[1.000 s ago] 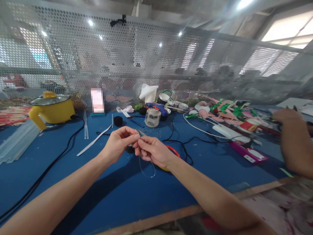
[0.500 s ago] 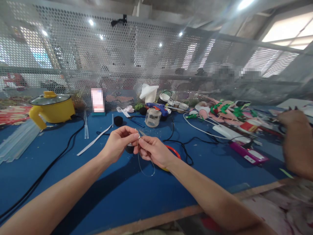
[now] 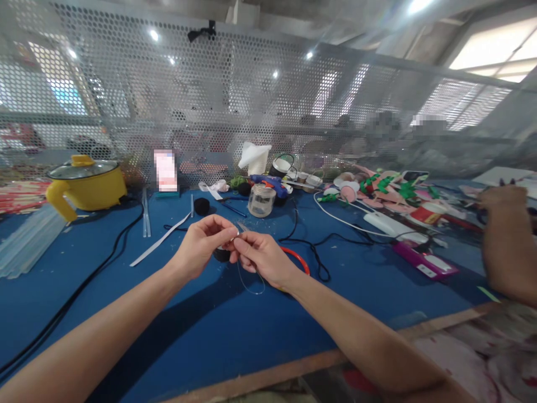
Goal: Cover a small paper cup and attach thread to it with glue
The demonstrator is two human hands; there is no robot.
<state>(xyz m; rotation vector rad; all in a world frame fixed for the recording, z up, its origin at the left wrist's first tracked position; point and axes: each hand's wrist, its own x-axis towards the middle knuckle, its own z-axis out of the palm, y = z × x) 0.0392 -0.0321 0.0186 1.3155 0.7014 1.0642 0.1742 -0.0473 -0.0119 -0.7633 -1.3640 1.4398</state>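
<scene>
Above the blue table, my left hand (image 3: 205,244) and my right hand (image 3: 265,256) meet fingertip to fingertip, both closed in a pinch. A thin clear thread (image 3: 253,293) hangs in a loop below the right fingers. Something small and white shows between the fingertips; its shape is too small to tell. Under the left fingers sits a black round thing (image 3: 221,255), partly covered. Scissors with a red handle (image 3: 300,258) lie beneath my right hand, most of them hidden. Beyond the hands is a clear jar (image 3: 260,202), with a black ball (image 3: 202,206) to its left.
At left stand a yellow pot (image 3: 90,186) and clear glue sticks (image 3: 31,240). A blue glue gun (image 3: 271,183) lies behind the jar. Right are a purple power strip (image 3: 425,262), cables and pink-green craft pieces (image 3: 384,187). Another person's arm (image 3: 505,240) reaches in.
My fingertips have come slightly closer together, and the thread loop hangs a little higher. The view has shifted slightly. The other person's hand at right has moved a little.
</scene>
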